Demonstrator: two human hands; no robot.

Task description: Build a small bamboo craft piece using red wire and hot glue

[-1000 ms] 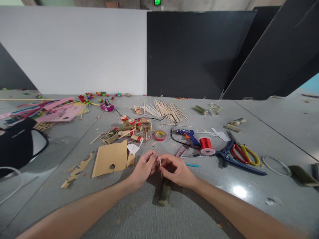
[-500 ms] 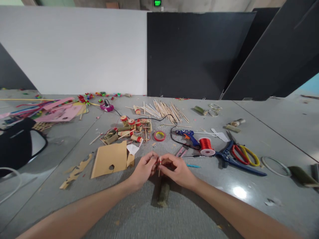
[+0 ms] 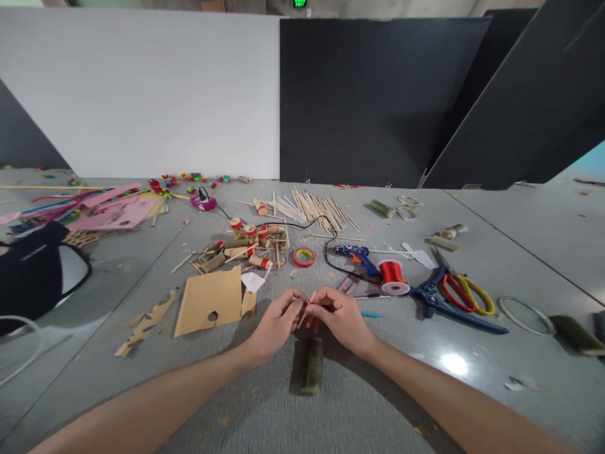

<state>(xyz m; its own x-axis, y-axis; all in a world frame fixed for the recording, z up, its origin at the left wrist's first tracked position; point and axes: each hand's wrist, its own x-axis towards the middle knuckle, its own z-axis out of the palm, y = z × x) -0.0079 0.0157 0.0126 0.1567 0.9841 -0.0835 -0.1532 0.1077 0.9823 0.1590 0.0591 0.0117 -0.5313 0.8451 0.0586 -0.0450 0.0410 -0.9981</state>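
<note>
My left hand (image 3: 280,320) and my right hand (image 3: 341,318) meet in the middle of the view, fingertips pinched together. Between them, both grip a short, thin wooden stick (image 3: 301,317), now tilted. A bit of red shows at the fingertips, too small to make out. Just below the hands a dark green bamboo piece (image 3: 312,369) lies on the grey surface. Nearby, beyond the fingers, is a roll of red tape (image 3: 303,256). To the right of it rests a spool of red wire or thread (image 3: 392,275).
At left lie a cardboard sheet (image 3: 208,302) with a hole and bamboo pieces with red bands (image 3: 259,261). Behind are loose wooden sticks (image 3: 326,211). A blue glue gun (image 3: 362,257), blue-handled cutters (image 3: 454,315) and scissors (image 3: 475,296) lie at right. Panels (image 3: 368,101) stand behind.
The stick has gone from nearly upright to slanted between my fingers. My right hand has turned slightly, and more of the bamboo piece shows. The camera view has shifted a little.
</note>
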